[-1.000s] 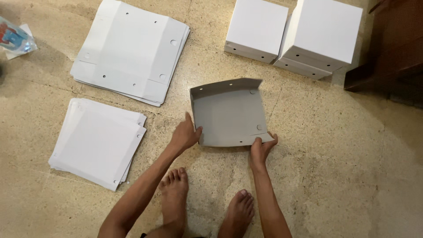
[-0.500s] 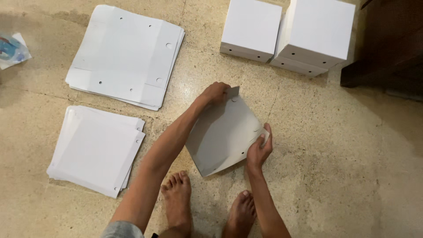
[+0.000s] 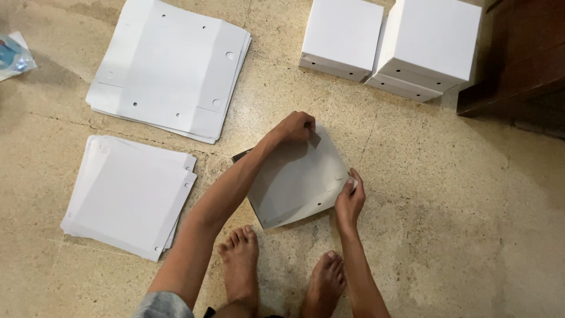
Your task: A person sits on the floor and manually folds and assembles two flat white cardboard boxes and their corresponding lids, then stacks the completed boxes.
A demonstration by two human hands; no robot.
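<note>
Hands fold a flat white cardboard blank into a box on the floor

Left hand (image 3: pixel 296 126) reaches across to the far corner of the half-folded cardboard blank (image 3: pixel 294 185) and pinches a small flap there, while the right hand (image 3: pixel 349 202) grips the blank's right edge with fingers curled over it. The blank sits tilted on the speckled stone floor (image 3: pixel 459 224), just beyond the person's bare feet (image 3: pixel 282 271), one grey inner wall raised. By my judgement the step in hand is tucking a corner flap so the side wall locks; the next move calls for steady pressure at that corner while the right hand braces the sheet. At far left lies a stack of large punched blanks (image 3: pixel 170 65), near left a stack of smaller square sheets (image 3: pixel 126 197). Two finished white boxes (image 3: pixel 394 41) stand at far right.
</note>
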